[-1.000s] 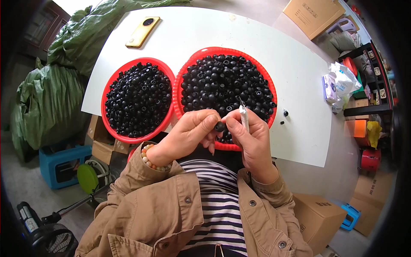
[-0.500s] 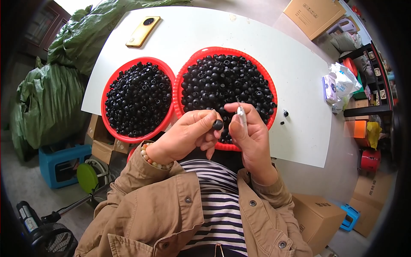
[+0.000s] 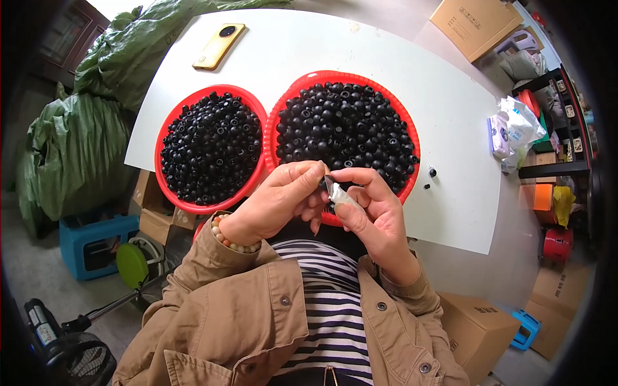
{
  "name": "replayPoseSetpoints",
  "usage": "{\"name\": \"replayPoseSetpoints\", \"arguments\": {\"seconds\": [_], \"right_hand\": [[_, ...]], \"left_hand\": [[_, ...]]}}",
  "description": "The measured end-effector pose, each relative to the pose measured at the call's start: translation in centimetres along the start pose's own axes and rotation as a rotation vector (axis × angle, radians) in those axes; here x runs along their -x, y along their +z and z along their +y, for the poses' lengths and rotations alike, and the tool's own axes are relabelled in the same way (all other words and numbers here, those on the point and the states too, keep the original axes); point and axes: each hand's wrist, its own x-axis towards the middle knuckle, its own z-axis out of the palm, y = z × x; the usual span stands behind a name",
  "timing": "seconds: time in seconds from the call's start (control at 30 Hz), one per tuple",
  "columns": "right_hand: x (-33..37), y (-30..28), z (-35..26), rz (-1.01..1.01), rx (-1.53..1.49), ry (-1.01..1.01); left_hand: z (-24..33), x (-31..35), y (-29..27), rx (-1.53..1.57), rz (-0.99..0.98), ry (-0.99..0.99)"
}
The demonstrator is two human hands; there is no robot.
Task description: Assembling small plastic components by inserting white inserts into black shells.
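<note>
My left hand (image 3: 277, 199) is closed, thumb and forefinger pinching a small round black cap that the fingers and a blade mostly cover. In my right hand (image 3: 376, 222) is a small knife (image 3: 344, 195) with a white wrapped handle. Its short blade meets the cap between my left fingertips, with the right forefinger stretched along it. Both hands hang over the near edge of a large red basket (image 3: 414, 135), heaped with black caps (image 3: 341, 119), some hollow side up. A second red basket (image 3: 159, 151) to the left holds smaller-looking black pieces (image 3: 209, 151).
On the white table (image 3: 290, 45) lie a gold phone (image 3: 219, 48) and, right of the baskets, a loose black cap (image 3: 432, 172). A tissue pack (image 3: 497, 136) and plastic bag (image 3: 523, 122) sit at the right edge. Green sacks (image 3: 74, 154) and a blue stool (image 3: 96, 244) stand left.
My right hand has brought the knife leftward, tilting its blade against the black cap. The cap, plainly visible before, is now mostly covered. My left hand has hardly moved.
</note>
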Motion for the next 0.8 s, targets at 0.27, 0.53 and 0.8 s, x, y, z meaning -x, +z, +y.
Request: {"name": "replayPoseSetpoints", "arguments": {"seconds": [0.27,0.53,0.8], "right_hand": [[0.31,-0.83,-0.11,0.0,0.18,0.0],[0.28,-0.72,-0.13,0.011,0.248,0.013],[0.33,-0.86,-0.17,-0.003,0.242,0.015]], "left_hand": [[0.41,0.08,-0.09,-0.1,-0.009,-0.001],[0.54,0.1,-0.04,-0.093,0.003,-0.014],[0.64,0.15,0.06,-0.107,-0.012,-0.011]]}}
